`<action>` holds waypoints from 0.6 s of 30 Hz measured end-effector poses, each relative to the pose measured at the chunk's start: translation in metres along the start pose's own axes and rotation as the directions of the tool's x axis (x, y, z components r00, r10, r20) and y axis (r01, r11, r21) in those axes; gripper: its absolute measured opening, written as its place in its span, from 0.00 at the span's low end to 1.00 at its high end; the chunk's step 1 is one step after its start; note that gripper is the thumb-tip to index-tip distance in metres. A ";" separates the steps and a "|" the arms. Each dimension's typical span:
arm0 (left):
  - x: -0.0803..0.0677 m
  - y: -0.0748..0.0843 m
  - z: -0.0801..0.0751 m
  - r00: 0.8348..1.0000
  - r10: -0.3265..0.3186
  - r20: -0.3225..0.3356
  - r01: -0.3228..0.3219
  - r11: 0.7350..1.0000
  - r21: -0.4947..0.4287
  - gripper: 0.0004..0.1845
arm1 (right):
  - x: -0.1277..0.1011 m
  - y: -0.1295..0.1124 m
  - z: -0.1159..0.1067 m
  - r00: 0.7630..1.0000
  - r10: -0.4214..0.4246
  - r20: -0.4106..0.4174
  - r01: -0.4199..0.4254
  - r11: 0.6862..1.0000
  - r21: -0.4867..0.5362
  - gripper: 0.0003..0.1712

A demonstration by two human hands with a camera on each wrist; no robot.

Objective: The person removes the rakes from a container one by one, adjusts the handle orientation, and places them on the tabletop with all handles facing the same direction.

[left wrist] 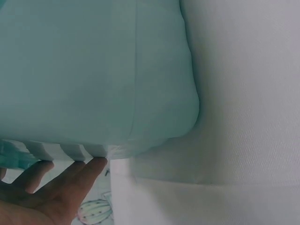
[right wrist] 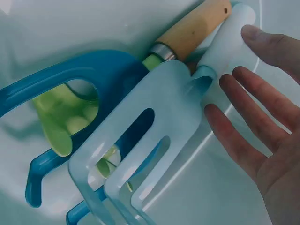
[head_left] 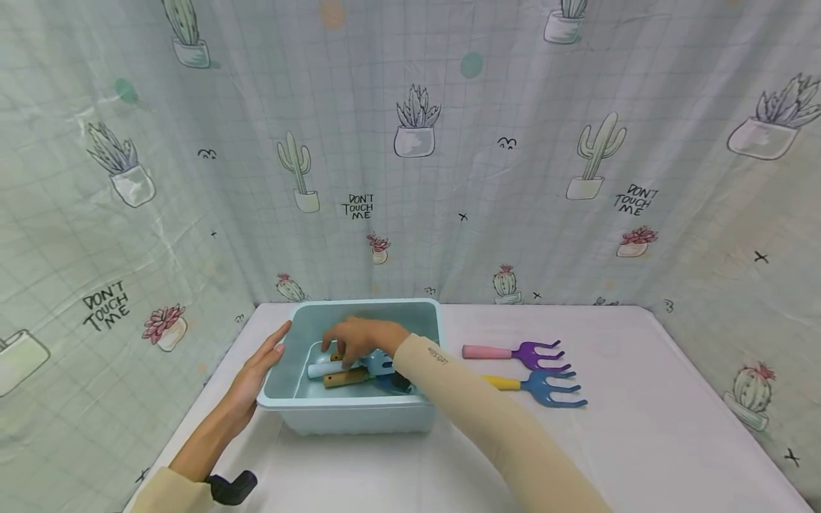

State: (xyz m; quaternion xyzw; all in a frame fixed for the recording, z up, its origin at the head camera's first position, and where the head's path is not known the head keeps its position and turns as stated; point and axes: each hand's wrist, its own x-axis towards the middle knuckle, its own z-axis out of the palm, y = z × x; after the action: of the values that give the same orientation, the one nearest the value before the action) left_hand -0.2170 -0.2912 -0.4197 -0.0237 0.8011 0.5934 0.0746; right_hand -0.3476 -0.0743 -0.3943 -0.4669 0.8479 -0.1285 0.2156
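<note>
A light teal plastic bin stands on the white table. My left hand rests against its left side, fingers extended; in the left wrist view the fingertips touch the bin's outer side. Inside the bin, my right hand hovers over a light blue hand fork. Its fingers are spread and relaxed, the thumb near the fork's pale handle, gripping nothing. Under that fork lie a tool with a wooden handle, a darker blue fork and a green piece.
Right of the bin lie a purple hand fork with a pink handle and a blue hand fork with a yellow handle, partly behind my right sleeve. A cactus-print curtain surrounds the table's back and sides.
</note>
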 end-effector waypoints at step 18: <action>0.000 -0.001 -0.001 1.000 0.021 -0.002 -0.021 1.000 0.011 0.33 | 0.008 0.003 0.012 1.000 0.008 0.015 -0.007 0.997 -0.071 0.29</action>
State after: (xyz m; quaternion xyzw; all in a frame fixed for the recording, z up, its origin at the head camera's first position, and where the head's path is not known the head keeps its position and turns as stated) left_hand -0.2171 -0.2922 -0.4206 -0.0158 0.8045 0.5898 0.0676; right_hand -0.3477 -0.0794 -0.4077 -0.4719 0.8522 -0.0939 0.2056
